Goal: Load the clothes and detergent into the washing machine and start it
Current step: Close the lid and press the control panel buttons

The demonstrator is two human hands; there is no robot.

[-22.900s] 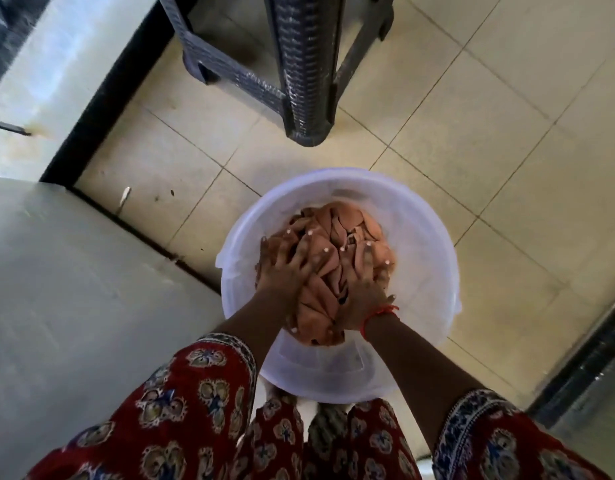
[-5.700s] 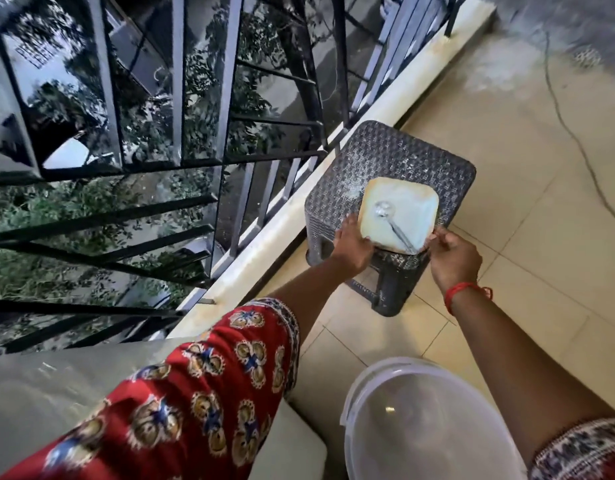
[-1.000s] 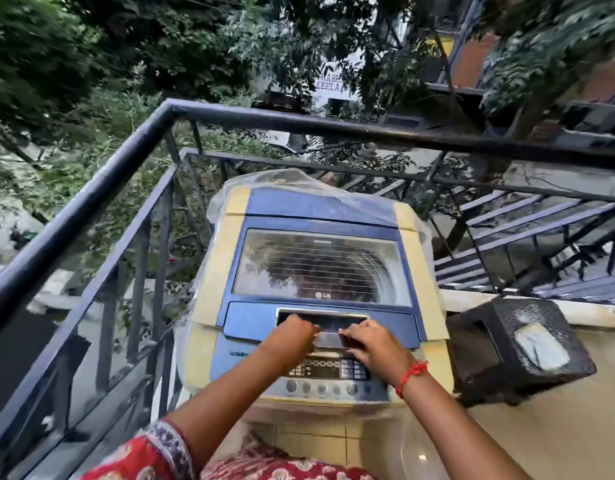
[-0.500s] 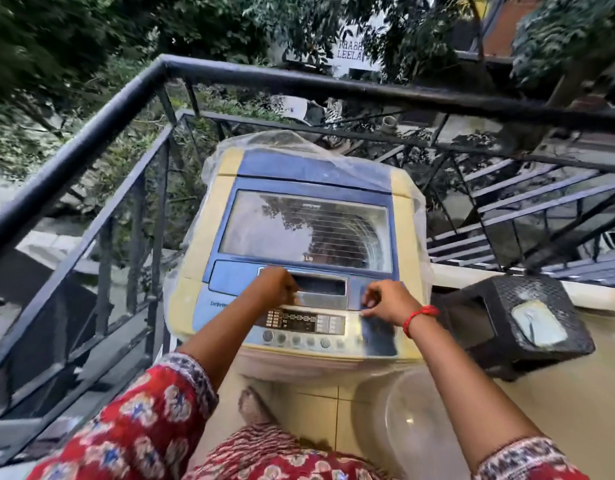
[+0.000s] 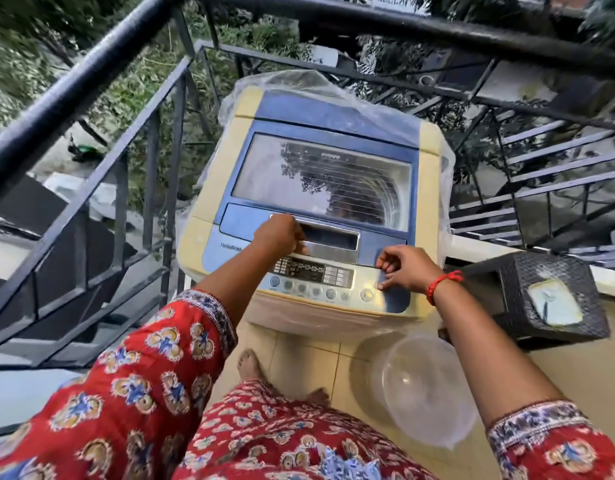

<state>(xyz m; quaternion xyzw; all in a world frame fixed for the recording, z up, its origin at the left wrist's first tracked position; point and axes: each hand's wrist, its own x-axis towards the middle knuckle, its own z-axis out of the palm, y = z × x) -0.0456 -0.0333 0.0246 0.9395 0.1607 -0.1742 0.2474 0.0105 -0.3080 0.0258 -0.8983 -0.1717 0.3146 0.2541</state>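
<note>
Black iron railings (image 5: 91, 98) fence a tiled balcony above trees, where a person in a red patterned tunic stands before a top-loading washing machine (image 5: 320, 202), its blue-and-cream body draped at the far end in clear plastic sheeting (image 5: 299, 83). The glass lid (image 5: 321, 181) lies closed, the ribbed drum visible beneath it (whatever sits inside is too dim to make out). The left hand (image 5: 282, 235), fingers curled into a loose fist, rests at the left end of the silver handle recess (image 5: 330, 240) on the near edge of the lid; whether it grips anything there cannot be told. The right hand (image 5: 401, 271), a red thread at its wrist, hovers over the right end of the control panel (image 5: 316, 277) with most fingers curled and one fingertip touching the panel just right of a round button (image 5: 367, 294). On the floor near the machine, to the right, lies an overturned clear plastic tub (image 5: 423, 389). Farther right, a dark woven stool (image 5: 555, 292) carries a pale square dish (image 5: 553, 303) with a spoon in it. One bare foot (image 5: 249, 362) shows on the tiles.
</note>
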